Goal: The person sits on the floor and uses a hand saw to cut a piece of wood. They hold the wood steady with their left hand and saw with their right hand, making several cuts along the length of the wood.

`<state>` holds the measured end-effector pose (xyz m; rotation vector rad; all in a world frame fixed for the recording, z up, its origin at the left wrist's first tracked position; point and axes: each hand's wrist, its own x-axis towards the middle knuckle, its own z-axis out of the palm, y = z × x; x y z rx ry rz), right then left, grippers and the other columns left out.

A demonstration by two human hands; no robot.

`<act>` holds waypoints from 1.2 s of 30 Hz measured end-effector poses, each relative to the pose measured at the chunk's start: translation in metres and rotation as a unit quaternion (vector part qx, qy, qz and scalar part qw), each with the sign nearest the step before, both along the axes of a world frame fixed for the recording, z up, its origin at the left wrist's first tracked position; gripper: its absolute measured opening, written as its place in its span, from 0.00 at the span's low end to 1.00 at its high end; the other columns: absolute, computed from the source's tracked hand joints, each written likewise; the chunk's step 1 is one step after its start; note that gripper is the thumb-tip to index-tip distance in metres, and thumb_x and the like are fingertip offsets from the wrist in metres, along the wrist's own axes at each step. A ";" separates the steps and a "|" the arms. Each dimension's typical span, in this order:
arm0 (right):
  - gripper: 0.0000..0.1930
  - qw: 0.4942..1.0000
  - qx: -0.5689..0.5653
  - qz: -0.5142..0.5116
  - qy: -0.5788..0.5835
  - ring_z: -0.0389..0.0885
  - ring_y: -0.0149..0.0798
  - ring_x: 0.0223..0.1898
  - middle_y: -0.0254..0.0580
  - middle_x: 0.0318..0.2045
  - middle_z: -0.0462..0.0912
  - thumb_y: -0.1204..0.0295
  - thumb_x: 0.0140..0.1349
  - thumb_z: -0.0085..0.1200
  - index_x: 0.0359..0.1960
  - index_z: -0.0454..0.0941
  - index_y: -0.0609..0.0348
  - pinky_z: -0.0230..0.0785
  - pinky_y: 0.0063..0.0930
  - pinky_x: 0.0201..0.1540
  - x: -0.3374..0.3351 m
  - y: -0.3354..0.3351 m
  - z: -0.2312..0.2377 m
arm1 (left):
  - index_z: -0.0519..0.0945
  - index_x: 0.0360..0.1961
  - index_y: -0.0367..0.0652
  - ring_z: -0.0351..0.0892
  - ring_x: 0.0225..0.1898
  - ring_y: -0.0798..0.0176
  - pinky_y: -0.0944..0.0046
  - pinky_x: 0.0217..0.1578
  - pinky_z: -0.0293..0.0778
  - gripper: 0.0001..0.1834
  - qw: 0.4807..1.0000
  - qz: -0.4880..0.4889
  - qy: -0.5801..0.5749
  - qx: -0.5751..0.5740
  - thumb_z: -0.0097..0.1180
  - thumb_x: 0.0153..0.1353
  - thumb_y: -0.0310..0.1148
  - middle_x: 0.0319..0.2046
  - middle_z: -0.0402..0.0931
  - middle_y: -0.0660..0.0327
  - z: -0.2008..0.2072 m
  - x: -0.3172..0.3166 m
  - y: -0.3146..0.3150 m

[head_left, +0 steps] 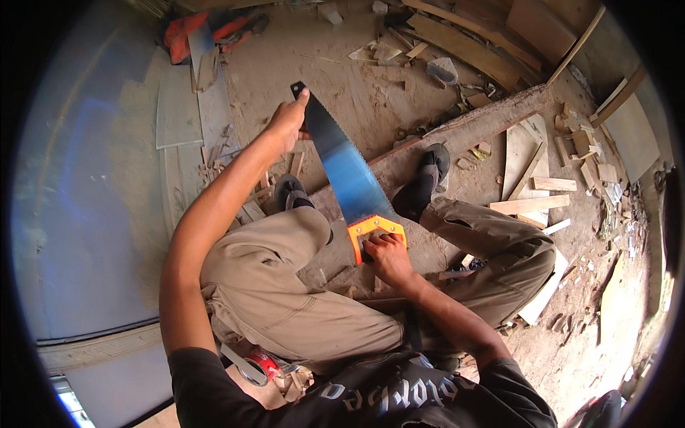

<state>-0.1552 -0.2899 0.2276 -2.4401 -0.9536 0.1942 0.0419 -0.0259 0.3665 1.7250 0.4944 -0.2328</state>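
A hand saw (347,170) with a dark bluish blade and an orange-yellow handle lies across the space above my legs. Its handle is toward me and its narrow tip points away, up and to the left. My right hand (389,258) is closed round the handle. Near the tip, my left hand (289,120) pinches the blade, with the thumb along its face and the other fingers partly hidden beneath. The toothed edge faces right. No piece of wood touches the blade.
A long wooden beam (478,125) runs across the floor by my feet. Wood offcuts (531,204) and scraps litter the right side. A large pale panel (93,192) stands at the left. A red can (262,365) sits by my left hip, and an orange item (189,36) lies far left.
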 end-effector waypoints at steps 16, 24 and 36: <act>0.18 0.567 0.645 -0.129 0.496 0.52 0.23 0.11 0.24 0.11 0.54 0.59 0.68 0.44 0.20 0.58 0.48 0.46 0.22 0.15 0.018 -0.044 0.067 | 0.64 0.59 0.29 0.67 0.60 0.54 0.50 0.56 0.70 0.41 0.996 -0.037 0.005 0.085 0.37 0.66 0.61 0.55 0.68 0.44 -0.026 -0.015 0.036; 0.19 0.292 0.744 0.084 0.595 0.57 0.24 0.11 0.23 0.12 0.58 0.55 0.68 0.41 0.20 0.58 0.46 0.52 0.21 0.16 0.029 -0.057 0.056 | 0.64 0.58 0.34 0.67 0.59 0.57 0.55 0.59 0.67 0.35 0.964 -0.038 -0.046 -0.260 0.52 0.63 0.54 0.59 0.63 0.47 0.004 -0.018 0.012; 0.19 0.358 0.724 0.012 0.590 0.51 0.23 0.10 0.23 0.12 0.57 0.55 0.68 0.40 0.19 0.57 0.45 0.50 0.22 0.15 0.044 -0.065 0.018 | 0.73 0.49 0.49 0.77 0.46 0.70 0.62 0.48 0.73 0.13 0.911 -0.147 -0.165 -0.350 0.52 0.63 0.31 0.45 0.77 0.67 0.028 -0.023 -0.005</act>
